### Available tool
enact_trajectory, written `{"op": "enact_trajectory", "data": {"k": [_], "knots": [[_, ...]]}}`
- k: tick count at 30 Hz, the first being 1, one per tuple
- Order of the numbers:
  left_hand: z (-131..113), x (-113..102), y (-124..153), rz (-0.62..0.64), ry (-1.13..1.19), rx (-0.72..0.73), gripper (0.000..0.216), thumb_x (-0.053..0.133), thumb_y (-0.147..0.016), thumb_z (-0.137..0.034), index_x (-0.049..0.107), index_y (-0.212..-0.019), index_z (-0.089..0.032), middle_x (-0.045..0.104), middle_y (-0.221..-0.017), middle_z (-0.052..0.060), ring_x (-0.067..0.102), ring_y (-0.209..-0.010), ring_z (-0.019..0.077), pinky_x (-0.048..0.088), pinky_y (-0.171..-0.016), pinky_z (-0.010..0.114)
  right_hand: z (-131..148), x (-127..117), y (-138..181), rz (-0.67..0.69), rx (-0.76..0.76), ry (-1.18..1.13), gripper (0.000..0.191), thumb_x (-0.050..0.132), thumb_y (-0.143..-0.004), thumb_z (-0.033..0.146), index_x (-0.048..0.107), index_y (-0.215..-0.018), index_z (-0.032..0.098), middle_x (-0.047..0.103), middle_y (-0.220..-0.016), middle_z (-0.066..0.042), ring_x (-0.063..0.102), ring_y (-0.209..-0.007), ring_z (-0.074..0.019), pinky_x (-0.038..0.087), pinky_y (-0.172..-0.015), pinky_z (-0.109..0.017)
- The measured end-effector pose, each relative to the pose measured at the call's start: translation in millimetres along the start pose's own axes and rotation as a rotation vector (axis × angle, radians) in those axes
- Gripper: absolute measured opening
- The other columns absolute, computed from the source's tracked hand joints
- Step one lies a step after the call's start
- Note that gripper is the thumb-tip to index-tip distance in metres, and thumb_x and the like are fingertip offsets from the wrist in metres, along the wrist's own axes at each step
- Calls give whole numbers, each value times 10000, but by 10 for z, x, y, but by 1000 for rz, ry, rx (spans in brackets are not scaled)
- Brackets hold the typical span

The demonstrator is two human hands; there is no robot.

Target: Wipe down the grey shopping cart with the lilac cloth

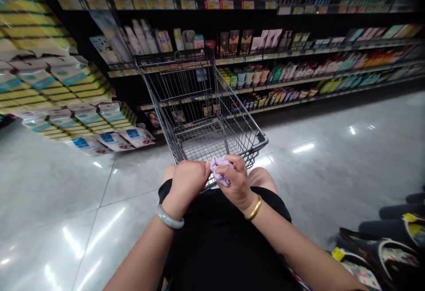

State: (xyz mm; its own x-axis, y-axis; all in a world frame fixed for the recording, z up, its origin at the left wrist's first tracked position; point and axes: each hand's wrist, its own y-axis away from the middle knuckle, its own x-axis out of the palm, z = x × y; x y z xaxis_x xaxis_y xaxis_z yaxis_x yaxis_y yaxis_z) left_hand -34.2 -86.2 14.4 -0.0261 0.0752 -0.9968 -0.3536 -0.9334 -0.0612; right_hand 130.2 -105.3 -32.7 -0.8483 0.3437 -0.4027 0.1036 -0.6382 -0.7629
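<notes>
A crumpled lilac cloth [222, 170] is bunched in my right hand [234, 178], whose fingers are curled tightly around it. My left hand [191, 177] is closed in a fist just left of the cloth, with its thumb side close to it. Whatever that fist holds, if anything, is hidden. Both hands are above the near end of a grey wire shopping cart [199, 138]. No goods show in the cart's basket. A pale bangle [169, 218] circles my left wrist and a gold one [254, 208] my right.
Shelves [252, 56] of bottles, tubes and boxes run across the far side, close beyond the cart. Stacked yellow-and-black striped packs [76, 78] stand at the left. Dark bags or bins [381, 246] line the lower right. Shiny grey floor [325, 158] extends to the right.
</notes>
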Motion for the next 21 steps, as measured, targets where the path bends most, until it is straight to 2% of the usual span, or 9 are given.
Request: {"op": "enact_trajectory", "data": {"k": [6, 12, 17, 19, 21], "knots": [[39, -29, 10, -64, 46, 20, 554, 216, -1005, -348, 669, -734, -177, 701, -700, 94, 663, -674, 242, 426, -658, 347, -68, 73, 176, 108, 23, 31, 173, 636, -787, 135, 664, -916, 246, 519, -1066, -62, 531, -989, -213, 522, -869, -408], [245, 9, 44, -161, 53, -6, 525, 288, -985, -291, 668, -640, -178, 692, -629, 84, 650, -643, 217, 405, -933, 441, 178, 6, -224, 47, -13, 11, 134, 658, -808, 182, 683, -925, 242, 511, -1098, -67, 520, -1045, -210, 481, -935, -386], [330, 187, 63, -193, 73, 69, 318, 491, -860, -228, 675, -604, -193, 690, -601, 60, 636, -611, 217, 407, -937, 449, 285, 186, -350, 321, -17, 132, 184, 615, -846, 256, 672, -1020, 247, 591, -1140, -70, 522, -1045, -228, 422, -941, -385], [323, 218, 65, -205, 75, 65, 331, 481, -863, -228, 676, -597, -194, 687, -591, 55, 632, -603, 215, 411, -934, 453, 271, 203, -378, 403, 18, 172, 181, 601, -845, 280, 663, -1010, 237, 620, -1092, -64, 542, -996, -218, 418, -903, -354], [304, 227, 66, -222, 73, 32, 409, 424, -901, -243, 673, -581, -188, 682, -580, 62, 628, -593, 209, 420, -927, 452, 229, 189, -486, 480, 120, 209, 149, 585, -841, 302, 655, -954, 234, 640, -990, -48, 565, -907, -198, 421, -816, -311]]}}
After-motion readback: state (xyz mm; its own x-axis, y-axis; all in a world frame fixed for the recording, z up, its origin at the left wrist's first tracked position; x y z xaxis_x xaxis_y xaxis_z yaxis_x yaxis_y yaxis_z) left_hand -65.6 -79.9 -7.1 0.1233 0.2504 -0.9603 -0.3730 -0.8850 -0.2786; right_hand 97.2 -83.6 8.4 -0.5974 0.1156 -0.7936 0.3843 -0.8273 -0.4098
